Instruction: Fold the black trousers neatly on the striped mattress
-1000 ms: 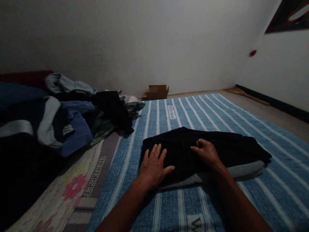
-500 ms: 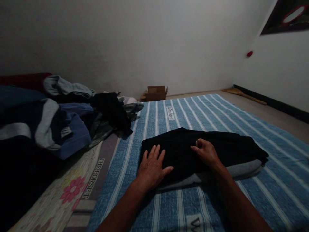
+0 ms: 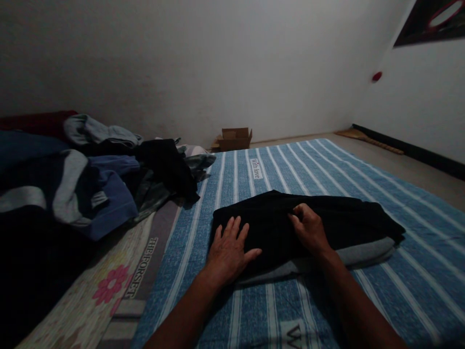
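Observation:
A folded black garment (image 3: pixel 345 215) with a grey strip along its near edge lies on the blue-and-white striped sheet (image 3: pixel 240 329). Its long, tapering shape looks like trousers, but I cannot be sure of the kind. My left hand (image 3: pixel 229 249) rests flat on its left part, fingers spread. Near the middle of the garment, my right hand (image 3: pixel 310 228) is curled, its thumb and fingertips pinching the black cloth. The exact spot gripped is partly hidden by the fingers.
A heap of loose clothes (image 3: pixel 112 184) fills the left side, on a flowered cover (image 3: pixel 109 286). Beyond the sheet, an open cardboard box (image 3: pixel 234 140) stands by the wall. A red object (image 3: pixel 377 76) is on the right wall.
My right hand has shifted slightly, and its thumb and fingers have closed down onto the cloth. My left hand stays flat in the same place.

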`<state>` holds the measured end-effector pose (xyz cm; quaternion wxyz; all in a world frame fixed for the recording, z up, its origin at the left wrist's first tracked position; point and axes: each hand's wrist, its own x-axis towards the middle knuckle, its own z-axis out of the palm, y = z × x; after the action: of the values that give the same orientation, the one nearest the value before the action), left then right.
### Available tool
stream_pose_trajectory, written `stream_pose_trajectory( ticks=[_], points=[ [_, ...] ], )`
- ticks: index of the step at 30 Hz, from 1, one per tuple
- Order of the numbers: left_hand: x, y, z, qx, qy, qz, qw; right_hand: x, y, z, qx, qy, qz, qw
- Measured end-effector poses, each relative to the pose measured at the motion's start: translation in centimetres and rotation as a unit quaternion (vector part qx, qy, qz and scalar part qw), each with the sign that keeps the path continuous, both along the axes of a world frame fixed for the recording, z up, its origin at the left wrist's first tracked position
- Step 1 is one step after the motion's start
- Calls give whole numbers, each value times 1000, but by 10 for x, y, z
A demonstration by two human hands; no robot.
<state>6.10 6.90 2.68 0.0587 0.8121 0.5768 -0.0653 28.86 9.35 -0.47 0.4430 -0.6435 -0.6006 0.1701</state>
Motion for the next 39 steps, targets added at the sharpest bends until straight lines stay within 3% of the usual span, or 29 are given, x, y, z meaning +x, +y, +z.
stream_pose_trajectory(
  ticks=[12,24,28,39],
  points=[
    [4,1,5,-23,-10,3,1000,7,2,-10,-6,-8,-2,1000],
    [1,1,-12,-15,-28,-1,999,5,-1,-10,40,-59,-11,997],
    [1,-1,-18,-13,-38,-3,999,6,0,-18,63,-84,-3,994],
    [2,-7,-13,-32,-65,5,997,10,-2,-27,56,-99,-9,993]
  ],
)
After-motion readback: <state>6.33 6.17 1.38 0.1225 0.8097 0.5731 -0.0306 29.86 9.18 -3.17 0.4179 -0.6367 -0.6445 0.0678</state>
